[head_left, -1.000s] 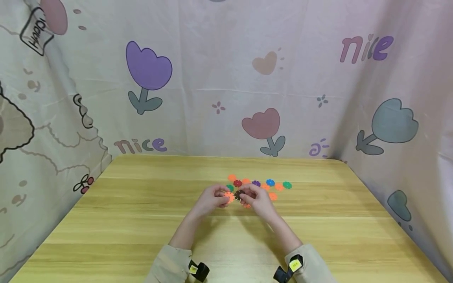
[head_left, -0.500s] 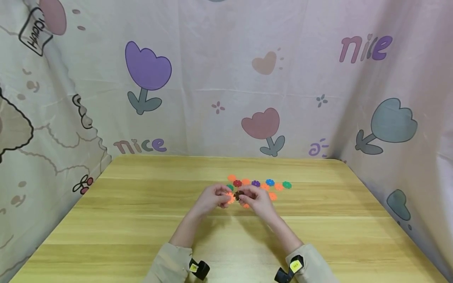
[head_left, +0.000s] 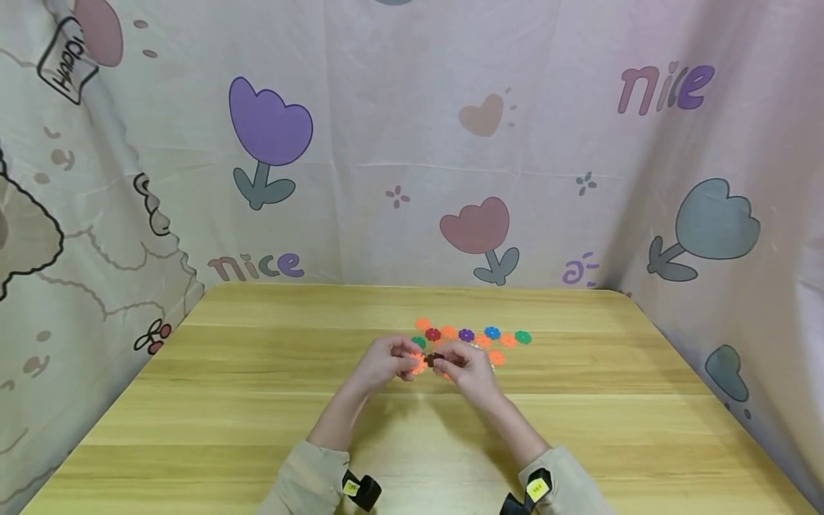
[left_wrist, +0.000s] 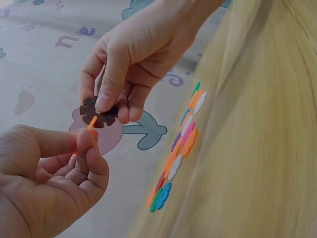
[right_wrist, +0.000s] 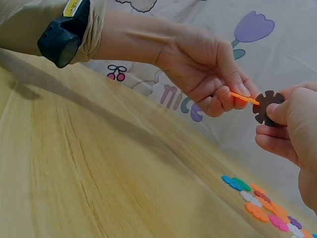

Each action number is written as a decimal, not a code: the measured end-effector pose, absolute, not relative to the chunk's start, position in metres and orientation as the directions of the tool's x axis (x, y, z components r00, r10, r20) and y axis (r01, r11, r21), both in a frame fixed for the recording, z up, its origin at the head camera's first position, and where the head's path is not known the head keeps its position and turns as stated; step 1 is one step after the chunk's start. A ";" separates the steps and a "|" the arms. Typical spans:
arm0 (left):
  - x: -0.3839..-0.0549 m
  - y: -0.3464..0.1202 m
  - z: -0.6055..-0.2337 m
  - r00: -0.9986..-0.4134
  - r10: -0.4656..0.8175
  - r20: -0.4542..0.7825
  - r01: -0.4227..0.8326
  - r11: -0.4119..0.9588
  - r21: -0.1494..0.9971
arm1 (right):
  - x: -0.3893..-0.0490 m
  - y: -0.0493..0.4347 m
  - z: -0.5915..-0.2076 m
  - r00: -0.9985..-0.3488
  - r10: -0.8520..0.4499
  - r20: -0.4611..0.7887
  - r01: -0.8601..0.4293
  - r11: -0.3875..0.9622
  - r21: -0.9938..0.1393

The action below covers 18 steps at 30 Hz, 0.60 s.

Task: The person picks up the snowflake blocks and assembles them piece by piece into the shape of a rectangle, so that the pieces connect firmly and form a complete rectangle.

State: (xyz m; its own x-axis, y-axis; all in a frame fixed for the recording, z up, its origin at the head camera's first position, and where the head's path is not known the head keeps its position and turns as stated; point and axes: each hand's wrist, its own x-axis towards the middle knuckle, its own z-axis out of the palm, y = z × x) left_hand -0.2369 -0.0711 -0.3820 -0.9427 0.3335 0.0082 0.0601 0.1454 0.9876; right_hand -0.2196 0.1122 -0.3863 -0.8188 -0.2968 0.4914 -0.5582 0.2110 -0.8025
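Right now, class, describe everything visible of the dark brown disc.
The dark brown disc is thin and plastic-looking, with a notched rim. It is pinched above the table in the grip of the right hand, foreshortened in the head view. An orange piece in the left hand meets its rim.

the pale wood-grain table (head_left: 257, 415) carries a loose cluster of flat, flower-shaped discs (head_left: 508, 340), among them a dark red disc (head_left: 433, 334), a purple disc (head_left: 466, 335), a blue disc (head_left: 492, 332), a pink disc (right_wrist: 278, 222) and a green disc (head_left: 523, 337). whether some overlap is hard to tell.
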 end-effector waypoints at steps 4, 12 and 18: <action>-0.238 -0.070 -0.386 -0.942 0.336 0.009 0.059 0.139 0.989 | -0.218 0.112 -0.385 -0.779 -0.323 0.537 -0.613 0.219 -0.759; -0.240 -0.070 -0.389 -0.934 0.358 0.008 0.048 0.102 0.994 | -0.220 0.114 -0.389 -0.767 -0.326 0.553 -0.622 0.169 -0.764; -0.240 -0.070 -0.385 -0.928 0.371 -0.023 0.014 0.096 0.995 | -0.222 0.114 -0.391 -0.768 -0.347 0.538 -0.606 0.126 -0.785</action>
State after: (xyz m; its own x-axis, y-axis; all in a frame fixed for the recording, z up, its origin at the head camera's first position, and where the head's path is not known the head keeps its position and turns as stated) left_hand -0.2397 -0.0700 -0.3854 -0.9283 0.3712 -0.0227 0.0138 0.0955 0.9953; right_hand -0.2221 0.1138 -0.3911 -0.7684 -0.3470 0.5377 -0.6063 0.1259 -0.7852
